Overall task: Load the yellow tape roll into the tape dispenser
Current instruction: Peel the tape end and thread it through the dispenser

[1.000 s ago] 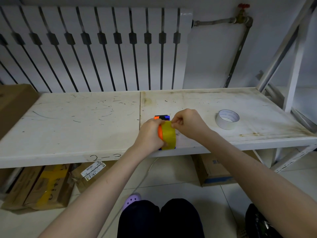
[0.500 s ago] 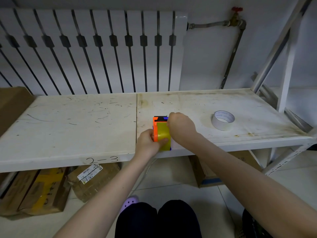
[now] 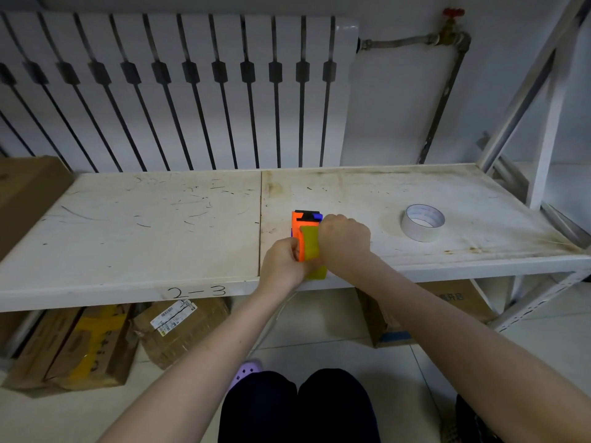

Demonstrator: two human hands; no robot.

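An orange tape dispenser (image 3: pixel 299 222) with a black and blue front end lies on the white shelf board (image 3: pixel 160 225), near its front edge. The yellow tape roll (image 3: pixel 311 247) sits inside the dispenser, its yellow band showing between my hands. My left hand (image 3: pixel 283 262) grips the dispenser's near left side, fingers closed on the orange body. My right hand (image 3: pixel 343 239) is closed against the right side of the yellow roll, and its fingertips are hidden.
A white tape roll (image 3: pixel 422 222) lies flat on the shelf to the right. A radiator (image 3: pixel 179 91) and a pipe stand behind. A slanted white shelf post (image 3: pixel 543 123) rises at the right. Cardboard boxes (image 3: pixel 86 343) sit under the shelf.
Both hands have shifted forward with the dispenser, away from the shelf's front edge. More of the orange body and its black front end shows. My right hand has slid along the roll's right side.
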